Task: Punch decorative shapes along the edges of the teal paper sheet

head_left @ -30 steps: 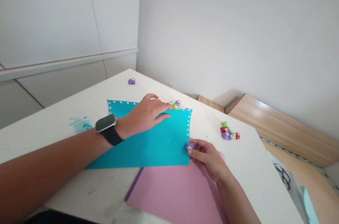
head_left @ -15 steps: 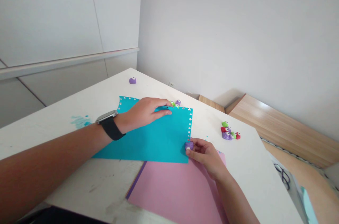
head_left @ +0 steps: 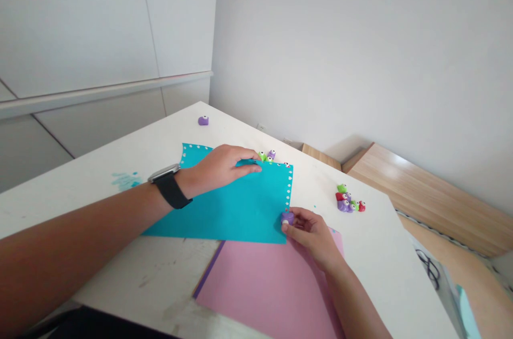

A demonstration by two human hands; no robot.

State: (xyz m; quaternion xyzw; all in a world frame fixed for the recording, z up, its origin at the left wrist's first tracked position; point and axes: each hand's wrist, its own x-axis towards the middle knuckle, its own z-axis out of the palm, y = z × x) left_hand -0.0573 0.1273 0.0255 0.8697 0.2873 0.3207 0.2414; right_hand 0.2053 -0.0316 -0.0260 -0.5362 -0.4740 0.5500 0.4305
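The left hand (head_left: 218, 169), grip apart, presses the teal paper (head_left: 236, 208), which has pivoted slightly on the white counter (head_left: 120, 269); the right hand (head_left: 310, 233) grip clamps a purple craft punch (head_left: 287, 218) at the paper's near right corner.

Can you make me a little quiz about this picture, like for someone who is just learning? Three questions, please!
1. True or false: the large pink paper sheet lies on top of the turquoise paper sheet.
2. Which hand, left or right, pinches the small purple plastic craft punch at the edge of the turquoise paper sheet?
3. Where is the cluster of small green, red and purple plastic punches: on the turquoise paper sheet, or on the white table?

Key: 1. False. 2. The right hand. 3. On the white table.
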